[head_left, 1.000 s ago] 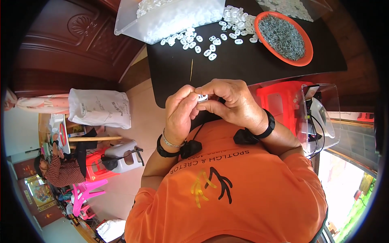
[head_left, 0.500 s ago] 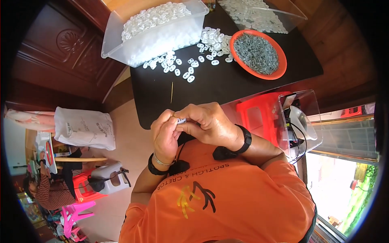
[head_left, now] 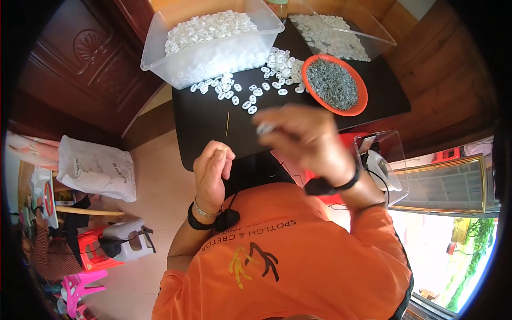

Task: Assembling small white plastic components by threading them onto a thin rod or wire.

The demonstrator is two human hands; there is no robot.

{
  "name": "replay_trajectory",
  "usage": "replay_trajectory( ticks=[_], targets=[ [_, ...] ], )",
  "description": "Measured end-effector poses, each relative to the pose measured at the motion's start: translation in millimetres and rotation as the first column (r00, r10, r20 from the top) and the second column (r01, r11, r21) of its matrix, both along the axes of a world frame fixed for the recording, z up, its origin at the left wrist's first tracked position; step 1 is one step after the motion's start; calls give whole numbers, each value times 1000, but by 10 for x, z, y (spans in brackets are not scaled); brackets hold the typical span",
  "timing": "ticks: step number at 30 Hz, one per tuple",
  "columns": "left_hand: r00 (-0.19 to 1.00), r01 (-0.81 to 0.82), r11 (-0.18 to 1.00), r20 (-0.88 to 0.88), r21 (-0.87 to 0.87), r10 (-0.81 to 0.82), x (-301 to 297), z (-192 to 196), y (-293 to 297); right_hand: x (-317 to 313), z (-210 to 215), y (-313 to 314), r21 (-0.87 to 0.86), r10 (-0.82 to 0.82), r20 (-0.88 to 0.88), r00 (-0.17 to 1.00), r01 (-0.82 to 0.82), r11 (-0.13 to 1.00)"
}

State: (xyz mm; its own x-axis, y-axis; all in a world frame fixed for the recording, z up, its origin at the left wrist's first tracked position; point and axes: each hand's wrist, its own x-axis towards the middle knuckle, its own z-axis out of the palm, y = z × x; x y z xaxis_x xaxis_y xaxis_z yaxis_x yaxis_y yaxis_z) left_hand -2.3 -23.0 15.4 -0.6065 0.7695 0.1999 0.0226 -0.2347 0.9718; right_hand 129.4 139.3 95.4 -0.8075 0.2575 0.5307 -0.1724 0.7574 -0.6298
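Note:
My right hand [head_left: 309,141], smeared by motion, pinches a small white oval plastic piece [head_left: 264,128] above the dark table's front edge. Lower and to the left, in front of my orange shirt, my left hand [head_left: 212,173] is closed with its thumb and fingers together; what they hold, if anything, is hidden. Beyond both hands, loose white two-hole plastic pieces [head_left: 252,109] lie scattered on the table. An orange bowl [head_left: 362,101] full of small grey metal screws or pins stands to the right. A thin yellowish stick [head_left: 228,125] lies just beyond my left hand.
A clear plastic bin [head_left: 213,61] heaped with white pieces stands at the table's back left. Another clear tray [head_left: 368,33] of pieces sits back right. Red stools and a clear box [head_left: 397,170] stand at right, a white sack [head_left: 98,168] at left. A person [head_left: 53,250] sits far left.
My hands have parted. The right one has moved right and away from me with the white plastic piece, while the left stays near its place, fingers still closed.

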Motion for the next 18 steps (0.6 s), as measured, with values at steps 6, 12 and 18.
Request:
replay_trajectory(
  ticks=[6,12,18],
  targets=[
    [996,90,995,13,-43,-89,-26,16,-23,-83,994,1405,432,-510,-423,749,661,613],
    [999,49,999,25,-9,-49,-11,4,-43,-241,1150,1352,302,-612,-58,789,598,742],
    [997,72,997,-2,-16,-72,-19,3,-41,-687,-7,1293,544,-432,332,839,204,814]
  ],
)
